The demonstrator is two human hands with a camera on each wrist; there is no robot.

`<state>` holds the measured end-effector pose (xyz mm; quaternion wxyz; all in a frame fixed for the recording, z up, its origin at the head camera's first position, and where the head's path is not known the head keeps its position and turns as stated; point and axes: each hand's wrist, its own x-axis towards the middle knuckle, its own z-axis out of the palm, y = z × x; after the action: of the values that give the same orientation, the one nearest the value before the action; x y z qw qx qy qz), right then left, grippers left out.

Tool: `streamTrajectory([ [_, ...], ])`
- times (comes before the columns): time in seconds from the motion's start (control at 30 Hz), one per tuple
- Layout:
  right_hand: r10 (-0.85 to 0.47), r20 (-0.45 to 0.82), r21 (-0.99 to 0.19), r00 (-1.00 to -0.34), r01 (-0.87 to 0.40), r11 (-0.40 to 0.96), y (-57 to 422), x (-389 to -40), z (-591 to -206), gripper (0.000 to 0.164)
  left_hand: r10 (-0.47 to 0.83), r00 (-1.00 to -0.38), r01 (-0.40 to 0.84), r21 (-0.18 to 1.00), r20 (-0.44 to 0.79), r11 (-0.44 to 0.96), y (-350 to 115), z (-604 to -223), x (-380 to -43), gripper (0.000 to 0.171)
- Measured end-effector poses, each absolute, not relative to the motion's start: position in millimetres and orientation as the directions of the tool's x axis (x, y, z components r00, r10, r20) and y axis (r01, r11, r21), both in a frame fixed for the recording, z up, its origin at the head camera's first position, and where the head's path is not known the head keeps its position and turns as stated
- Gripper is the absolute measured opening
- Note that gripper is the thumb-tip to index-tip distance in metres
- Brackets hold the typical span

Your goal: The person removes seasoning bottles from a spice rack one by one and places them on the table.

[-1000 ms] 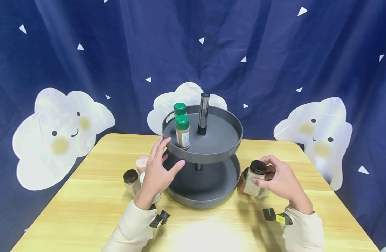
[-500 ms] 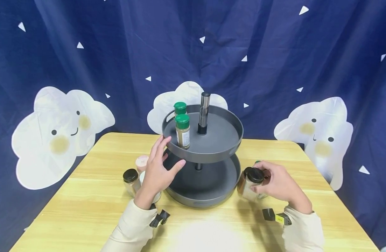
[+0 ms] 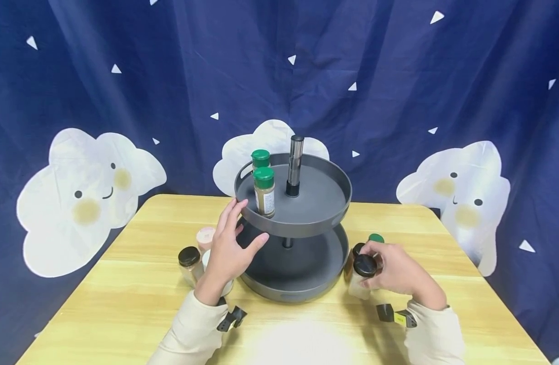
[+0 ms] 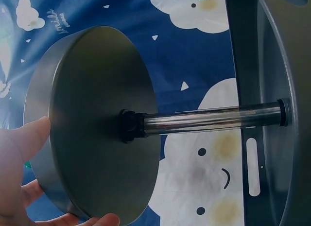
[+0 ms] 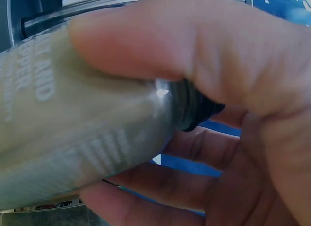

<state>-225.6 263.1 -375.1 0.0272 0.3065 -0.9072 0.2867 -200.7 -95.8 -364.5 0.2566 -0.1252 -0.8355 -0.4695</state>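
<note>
My right hand (image 3: 398, 268) grips a clear spice jar (image 3: 359, 289) with a black lid, upright and low by the table, right of the two-tier grey turntable (image 3: 293, 294). In the right wrist view the jar (image 5: 73, 114) shows pale contents and white lettering, partly reading "AND", with my thumb and fingers on either side. My left hand (image 3: 229, 253) touches the upper tray's outer wall at its left, fingers spread. The left wrist view has my thumb against that tray (image 4: 102, 124). On the upper tray stand two green-capped spice bottles (image 3: 264, 195), one behind the other.
Behind the held jar stand a dark-lidded jar (image 3: 350, 266) and a green-capped bottle (image 3: 376, 238), both partly hidden. Left of the turntable are a black-lidded jar (image 3: 190, 266) and a pink-topped container (image 3: 206, 235). A chrome post (image 3: 295, 165) rises from the upper tray.
My right hand has lowered the jar and brought it slightly nearer and leftward. The green cap behind it has come into view. My left hand stays at the tray.
</note>
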Motion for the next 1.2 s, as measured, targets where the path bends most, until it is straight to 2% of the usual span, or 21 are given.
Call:
streamTrajectory([
  [0.2,-0.549,0.200,-0.467,-0.811,-0.572,0.674,261.0,-227.7,-379.8,0.048,-0.037,-0.835,0.452,0.722,0.549,0.524,-95.4,-365.3,-200.8,0.076],
  [0.53,-0.559,0.118,-0.474,-0.821,-0.542,0.694,256.0,-223.2,-379.4,0.049,-0.039,-0.825,0.467,0.720,0.563,0.514,-94.6,-366.1,-200.1,0.076],
  [1.2,-0.609,0.109,-0.427,-0.786,-0.590,0.685,251.0,-223.5,-380.2,0.051,-0.040,-0.824,0.466,0.716,0.565,0.521,-94.6,-365.3,-199.8,0.076],
])
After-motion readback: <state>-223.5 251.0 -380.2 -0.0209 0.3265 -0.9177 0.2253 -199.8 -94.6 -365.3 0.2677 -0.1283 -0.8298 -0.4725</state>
